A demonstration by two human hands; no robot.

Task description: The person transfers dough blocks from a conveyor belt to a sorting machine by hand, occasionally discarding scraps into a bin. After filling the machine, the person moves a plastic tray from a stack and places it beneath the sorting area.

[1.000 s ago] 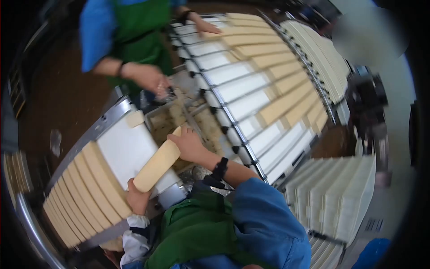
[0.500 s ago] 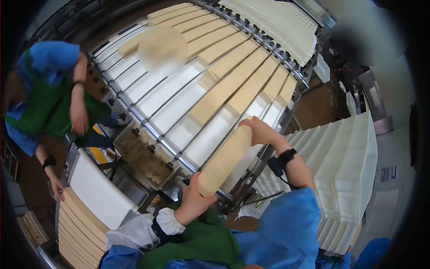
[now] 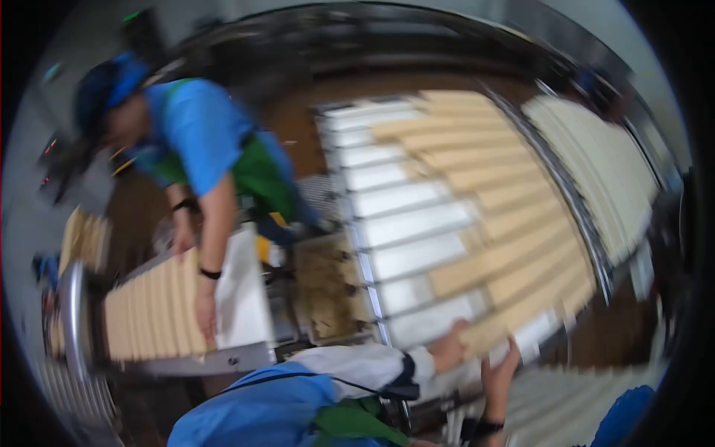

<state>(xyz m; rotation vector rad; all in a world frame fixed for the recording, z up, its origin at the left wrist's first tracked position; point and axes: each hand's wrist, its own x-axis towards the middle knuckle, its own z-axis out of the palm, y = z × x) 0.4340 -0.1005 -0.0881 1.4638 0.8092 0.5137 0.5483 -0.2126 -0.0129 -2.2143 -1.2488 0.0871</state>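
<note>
Blur softens the whole view. A long beige slab [image 3: 514,320] lies in a near lane of the slatted conveyor [image 3: 402,328]. My left hand [image 3: 449,348] is at its left end and seems to touch it; how its fingers are bent is smeared. Just below the slab's near side is my right hand [image 3: 500,372], thumb and fingers apart, with nothing visible between them. More beige slabs [image 3: 514,208] lie in the lanes beyond, side by side.
Across to the left, a co-worker [image 3: 208,149] bends over a row of beige slabs [image 3: 149,316] beside a white board [image 3: 242,298]. A bin of beige scraps [image 3: 328,290] stands between the stations. Pale ridged trays [image 3: 588,402] are at lower right.
The slab held between both my hands is now down on the conveyor, and my right hand has opened away from it. My view has swung left. The co-worker now leans over the slabs with both hands.
</note>
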